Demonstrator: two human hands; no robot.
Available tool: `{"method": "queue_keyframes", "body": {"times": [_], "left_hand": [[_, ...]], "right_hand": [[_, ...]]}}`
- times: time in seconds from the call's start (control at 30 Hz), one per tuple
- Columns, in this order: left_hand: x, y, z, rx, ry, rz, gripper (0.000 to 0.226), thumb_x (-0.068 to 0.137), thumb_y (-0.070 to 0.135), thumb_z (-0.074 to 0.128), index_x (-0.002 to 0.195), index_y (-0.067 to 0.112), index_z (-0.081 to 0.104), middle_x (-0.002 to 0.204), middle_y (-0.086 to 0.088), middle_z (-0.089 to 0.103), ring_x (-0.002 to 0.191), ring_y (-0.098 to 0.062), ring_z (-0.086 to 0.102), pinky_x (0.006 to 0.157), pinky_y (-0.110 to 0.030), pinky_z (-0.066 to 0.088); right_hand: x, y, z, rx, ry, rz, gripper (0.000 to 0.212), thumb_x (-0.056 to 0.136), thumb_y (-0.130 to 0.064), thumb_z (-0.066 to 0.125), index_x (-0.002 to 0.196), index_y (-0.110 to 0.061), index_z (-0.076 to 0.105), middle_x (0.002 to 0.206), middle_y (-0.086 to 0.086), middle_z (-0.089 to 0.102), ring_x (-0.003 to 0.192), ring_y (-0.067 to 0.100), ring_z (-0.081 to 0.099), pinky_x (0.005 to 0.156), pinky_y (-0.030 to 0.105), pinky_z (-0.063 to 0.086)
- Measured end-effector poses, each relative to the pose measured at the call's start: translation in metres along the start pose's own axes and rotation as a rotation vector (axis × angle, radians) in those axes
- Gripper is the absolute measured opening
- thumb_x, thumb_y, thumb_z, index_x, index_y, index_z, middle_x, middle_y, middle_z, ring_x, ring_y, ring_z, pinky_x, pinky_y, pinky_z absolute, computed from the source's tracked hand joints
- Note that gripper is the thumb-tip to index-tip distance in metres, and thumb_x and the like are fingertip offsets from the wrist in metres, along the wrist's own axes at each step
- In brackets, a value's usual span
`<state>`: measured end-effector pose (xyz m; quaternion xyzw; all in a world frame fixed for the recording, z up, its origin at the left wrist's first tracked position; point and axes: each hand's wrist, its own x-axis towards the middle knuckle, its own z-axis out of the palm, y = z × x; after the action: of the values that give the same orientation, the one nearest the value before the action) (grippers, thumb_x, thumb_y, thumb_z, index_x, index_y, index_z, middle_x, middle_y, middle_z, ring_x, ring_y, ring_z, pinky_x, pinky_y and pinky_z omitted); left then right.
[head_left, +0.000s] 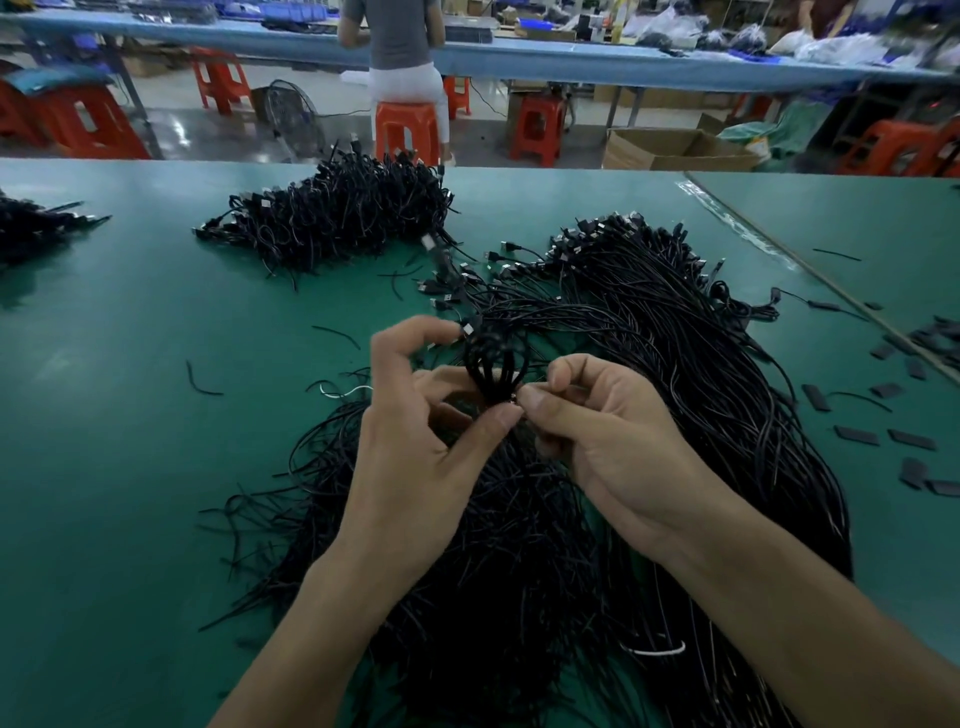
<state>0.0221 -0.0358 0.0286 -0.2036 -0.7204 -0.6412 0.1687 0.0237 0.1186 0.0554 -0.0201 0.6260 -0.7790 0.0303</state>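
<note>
A small coiled black cable is held up between both hands over the green table. My left hand grips the coil's lower end with thumb and fingers, its index finger arched by the silver plug at the top. My right hand pinches a thin tie at the coil's waist between thumb and index finger. Under my forearms lies a big heap of loose black cables, with the plugs pointing away from me.
A pile of bundled cables sits at the far middle, another at the left edge. Short black sleeves and loose ties lie to the right. Beyond the table are orange stools, a cardboard box and a seated person.
</note>
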Motion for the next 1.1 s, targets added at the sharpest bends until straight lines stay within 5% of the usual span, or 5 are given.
{"method": "queue_keyframes", "body": {"times": [0.27, 0.43, 0.77, 0.97, 1.1], "left_hand": [[0.001, -0.012, -0.002, 0.433, 0.135, 0.385, 0.026, 0.078, -0.001, 0.082, 0.098, 0.014, 0.075, 0.098, 0.001, 0.052, 0.087, -0.003, 0.052, 0.075, -0.013, 0.044], [0.0, -0.017, 0.0, 0.494, 0.044, 0.543, 0.023, 0.093, -0.001, 0.057, 0.101, 0.007, 0.078, 0.085, -0.008, 0.055, 0.073, -0.01, 0.046, 0.069, -0.012, 0.033], [0.001, -0.006, 0.002, 0.41, -0.041, 0.202, 0.023, 0.099, 0.03, 0.046, 0.079, 0.03, 0.057, 0.07, 0.02, 0.047, 0.063, 0.002, 0.045, 0.061, -0.008, 0.032], [0.002, -0.004, -0.003, -0.237, -0.099, -0.248, 0.049, 0.104, 0.022, 0.029, 0.1, 0.031, 0.077, 0.089, 0.0, 0.074, 0.083, -0.009, 0.066, 0.07, -0.02, 0.051], [0.006, -0.006, -0.004, -0.085, -0.08, -0.215, 0.035, 0.093, 0.048, 0.054, 0.101, 0.021, 0.075, 0.087, -0.009, 0.072, 0.079, -0.026, 0.066, 0.07, -0.038, 0.055]], "right_hand": [[0.001, 0.001, 0.002, 0.06, -0.016, 0.005, 0.028, 0.09, 0.003, 0.063, 0.076, -0.017, 0.051, 0.071, 0.001, 0.062, 0.07, 0.02, 0.05, 0.055, 0.021, 0.044], [0.004, -0.001, -0.001, 0.042, -0.023, -0.063, 0.031, 0.09, 0.001, 0.064, 0.071, -0.02, 0.051, 0.069, -0.004, 0.062, 0.07, 0.009, 0.053, 0.069, 0.022, 0.049], [0.0, 0.0, 0.003, -0.351, 0.023, -0.451, 0.032, 0.088, 0.002, 0.068, 0.074, -0.021, 0.052, 0.078, -0.004, 0.063, 0.075, 0.011, 0.06, 0.075, 0.023, 0.053], [-0.003, 0.008, 0.005, -0.377, -0.03, -0.42, 0.028, 0.088, 0.002, 0.067, 0.078, -0.02, 0.053, 0.081, -0.003, 0.064, 0.074, 0.015, 0.062, 0.069, 0.027, 0.056], [-0.003, 0.014, 0.006, -0.413, 0.002, -0.383, 0.033, 0.088, 0.009, 0.065, 0.077, -0.02, 0.053, 0.077, -0.008, 0.065, 0.073, 0.003, 0.065, 0.069, 0.022, 0.053]]}}
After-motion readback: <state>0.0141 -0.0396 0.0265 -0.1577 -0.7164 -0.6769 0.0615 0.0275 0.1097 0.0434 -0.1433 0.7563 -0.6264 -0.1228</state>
